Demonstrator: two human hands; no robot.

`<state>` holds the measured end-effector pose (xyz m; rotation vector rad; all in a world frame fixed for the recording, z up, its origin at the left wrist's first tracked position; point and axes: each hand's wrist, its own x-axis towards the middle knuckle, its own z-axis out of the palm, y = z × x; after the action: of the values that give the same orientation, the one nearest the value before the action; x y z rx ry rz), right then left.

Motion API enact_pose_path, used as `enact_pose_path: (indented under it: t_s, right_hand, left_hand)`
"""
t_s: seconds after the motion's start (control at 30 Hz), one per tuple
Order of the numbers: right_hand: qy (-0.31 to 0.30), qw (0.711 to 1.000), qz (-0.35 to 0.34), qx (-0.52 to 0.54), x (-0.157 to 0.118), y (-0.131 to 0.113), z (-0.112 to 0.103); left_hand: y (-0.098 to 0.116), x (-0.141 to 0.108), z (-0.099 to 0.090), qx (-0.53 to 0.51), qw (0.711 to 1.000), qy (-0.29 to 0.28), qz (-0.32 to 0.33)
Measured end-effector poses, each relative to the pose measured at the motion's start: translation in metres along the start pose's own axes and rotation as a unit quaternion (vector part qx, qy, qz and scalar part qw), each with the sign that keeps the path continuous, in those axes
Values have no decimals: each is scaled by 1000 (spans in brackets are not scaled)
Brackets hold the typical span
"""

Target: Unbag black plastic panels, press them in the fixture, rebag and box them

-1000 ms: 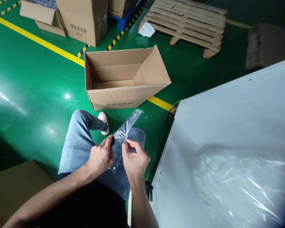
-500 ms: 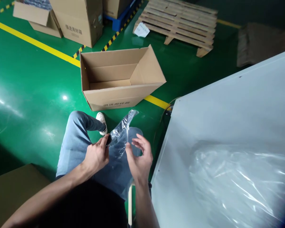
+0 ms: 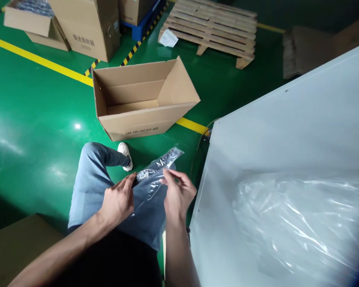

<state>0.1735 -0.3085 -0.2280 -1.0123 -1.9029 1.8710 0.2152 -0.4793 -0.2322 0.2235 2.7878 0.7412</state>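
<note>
A clear plastic bag (image 3: 155, 169) with something dark inside stretches over my lap, its far end pointing up and to the right. My left hand (image 3: 119, 199) is closed round the bag's near end and the dark item there, most of which the fingers hide. At the bag's right edge, my right hand (image 3: 179, 191) pinches the thin film between thumb and fingers. Beyond my knees stands an open cardboard box (image 3: 146, 119) with bare inner walls.
A light grey table (image 3: 227, 159) on the right carries a heap of clear plastic (image 3: 299, 223). Further off are a wooden pallet (image 3: 212, 28), a tall carton (image 3: 83, 32) and an open carton (image 3: 30, 20). Another brown surface (image 3: 24, 247) lies at lower left.
My right hand has gone from spread fingers to a pinch on the bag's edge. The bag has swung lower and more to the right. The whole view has shifted slightly.
</note>
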Motion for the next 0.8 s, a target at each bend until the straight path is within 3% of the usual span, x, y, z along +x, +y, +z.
enact_pose_path:
  t_s: [0.07,0.17,0.33,0.6,0.7,0.8]
  right_hand:
    - [7,999,31,38,0,2,0]
    - [-19,999,13,28,-1,8,-3]
    - [-117,992,-48,-28,-5,14,-12]
    - [-280,955,-90,-29,-18,8,-17]
    - [-295,942,-140,-81,-22,3,-19]
    - [-280,938,-177,-107,-20,-5,-22]
  left_hand:
    - [-1,1,-1,-6,1000,-9,-6]
    - [-1,2,0,-10,1000,-14,-16]
    - [0,0,-3,-28,999,-34,-20]
    - [7,21,-24,-163,983,-45,67]
    - [11,33,-29,-190,976,-55,93]
    - [11,38,-36,-170,973,-112,105]
